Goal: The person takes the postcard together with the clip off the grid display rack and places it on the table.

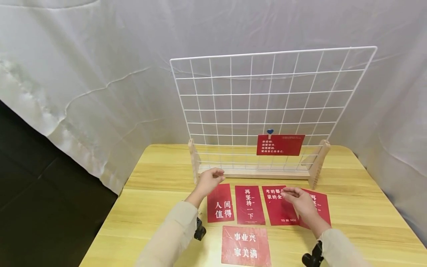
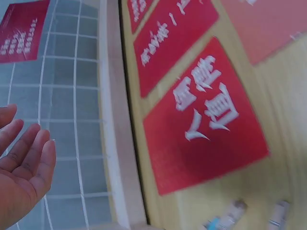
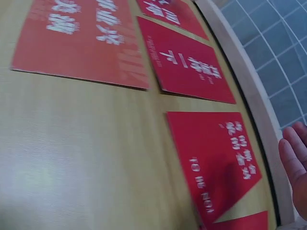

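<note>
My left hand (image 1: 209, 182) hovers above the top edge of the leftmost red card (image 1: 218, 194), its fingers loosely bent around nothing. In the left wrist view the same hand (image 2: 26, 167) shows its bare palm side. Over the third red card (image 1: 277, 212) is my right hand (image 1: 303, 203), also holding nothing and hiding parts of that card and the rightmost card (image 1: 324, 213). Between the hands lies a second red card (image 1: 240, 204). A paler red card (image 1: 245, 245) lies nearest me. Another red card (image 1: 287, 145) hangs on the white wire grid (image 1: 240, 100) from a blue heart clip (image 1: 270, 131).
Wooden feet (image 1: 319, 163) and a bar hold the grid upright at the back of the wooden table (image 1: 160, 178). Small wooden clothespins (image 2: 233, 214) lie beside the leftmost card in the left wrist view. Pale cloth (image 1: 133, 55) hangs behind and around the table.
</note>
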### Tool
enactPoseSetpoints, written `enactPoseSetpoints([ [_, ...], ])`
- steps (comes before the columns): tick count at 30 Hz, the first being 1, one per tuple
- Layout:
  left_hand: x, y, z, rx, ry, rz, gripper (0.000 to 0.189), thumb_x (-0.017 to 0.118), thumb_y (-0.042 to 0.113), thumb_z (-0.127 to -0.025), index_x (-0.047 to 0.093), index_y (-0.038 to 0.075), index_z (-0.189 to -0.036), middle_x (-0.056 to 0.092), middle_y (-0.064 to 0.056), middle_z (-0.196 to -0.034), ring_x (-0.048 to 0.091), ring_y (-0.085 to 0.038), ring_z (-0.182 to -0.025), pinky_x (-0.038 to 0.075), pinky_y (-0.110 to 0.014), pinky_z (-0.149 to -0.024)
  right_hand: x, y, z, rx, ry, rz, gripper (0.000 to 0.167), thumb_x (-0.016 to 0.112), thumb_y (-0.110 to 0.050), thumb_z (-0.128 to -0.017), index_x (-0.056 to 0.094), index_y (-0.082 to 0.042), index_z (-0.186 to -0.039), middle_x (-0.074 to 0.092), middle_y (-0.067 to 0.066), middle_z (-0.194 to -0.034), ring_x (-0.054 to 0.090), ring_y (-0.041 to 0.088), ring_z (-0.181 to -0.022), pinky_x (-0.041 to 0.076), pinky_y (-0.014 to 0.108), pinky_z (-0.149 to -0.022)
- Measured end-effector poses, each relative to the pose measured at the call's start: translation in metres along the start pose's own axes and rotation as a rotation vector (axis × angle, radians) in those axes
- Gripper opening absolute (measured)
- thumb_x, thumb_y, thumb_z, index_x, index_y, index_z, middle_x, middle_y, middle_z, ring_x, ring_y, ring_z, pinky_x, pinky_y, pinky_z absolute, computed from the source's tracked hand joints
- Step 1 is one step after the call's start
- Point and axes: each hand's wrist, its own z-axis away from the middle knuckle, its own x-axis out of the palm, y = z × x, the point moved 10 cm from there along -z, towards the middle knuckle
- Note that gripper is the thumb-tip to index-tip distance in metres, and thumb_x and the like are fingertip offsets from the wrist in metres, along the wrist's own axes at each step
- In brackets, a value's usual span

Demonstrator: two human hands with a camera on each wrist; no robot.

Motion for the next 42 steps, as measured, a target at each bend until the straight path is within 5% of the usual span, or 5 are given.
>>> enactPoseSetpoints([
  [10,0.014,0.038,-0.027,0.051,-0.027,-0.006,0.028,0.057,0.012,-0.083,0.057,0.006,-0.11,0.058,-0.006,-0.105,0.055,-0.017,-0.092,0.046,-0.023,-0.069,-0.023,-0.014,-0.033,-0.05,0.013,0.061,0.055,0.06,-0.043,-0.076,0.051,-0.008,-0.117,0.058,0.002,-0.104,0.052,0.008,-0.091,0.043,0.03,-0.08],
  [17,0.02,0.059,-0.045,0.07,-0.003,0.009,0.033,0.059,0.013,-0.082,0.055,0.006,-0.114,0.056,-0.006,-0.11,0.054,-0.016,-0.093,0.046,-0.021,-0.069,-0.021,-0.101,-0.003,-0.065,-0.023,0.07,0.057,0.057,-0.035,-0.082,0.042,0.004,-0.122,0.047,0.02,-0.118,0.048,0.017,-0.1,0.038,0.039,-0.088],
  [22,0.024,0.076,-0.057,0.09,0.006,0.016,0.035,0.06,0.014,-0.081,0.055,0.009,-0.115,0.055,-0.003,-0.113,0.052,-0.015,-0.097,0.045,-0.023,-0.072,-0.027,-0.141,0.003,-0.108,0.013,0.109,0.05,0.054,-0.025,-0.086,0.041,0.006,-0.122,0.044,0.024,-0.121,0.048,0.019,-0.101,0.04,0.025,-0.083],
  [30,0.035,0.102,-0.074,0.12,0.002,-0.024,0.037,0.06,0.016,-0.082,0.053,0.013,-0.118,0.053,0.0,-0.117,0.05,-0.015,-0.102,0.043,-0.024,-0.078,-0.035,-0.151,-0.007,-0.12,0.054,0.105,0.055,0.053,-0.027,-0.086,0.036,0.006,-0.126,0.04,0.024,-0.124,0.04,0.033,-0.111,0.036,0.041,-0.089],
  [42,0.049,0.136,-0.09,0.157,-0.035,-0.122,0.041,0.058,0.02,-0.083,0.049,0.016,-0.123,0.049,0.001,-0.121,0.048,-0.015,-0.105,0.045,-0.022,-0.072,-0.066,-0.167,-0.025,-0.107,0.193,0.104,0.058,0.054,-0.03,-0.084,0.035,0.003,-0.128,0.04,0.021,-0.126,0.039,0.031,-0.111,0.038,0.034,-0.089],
])
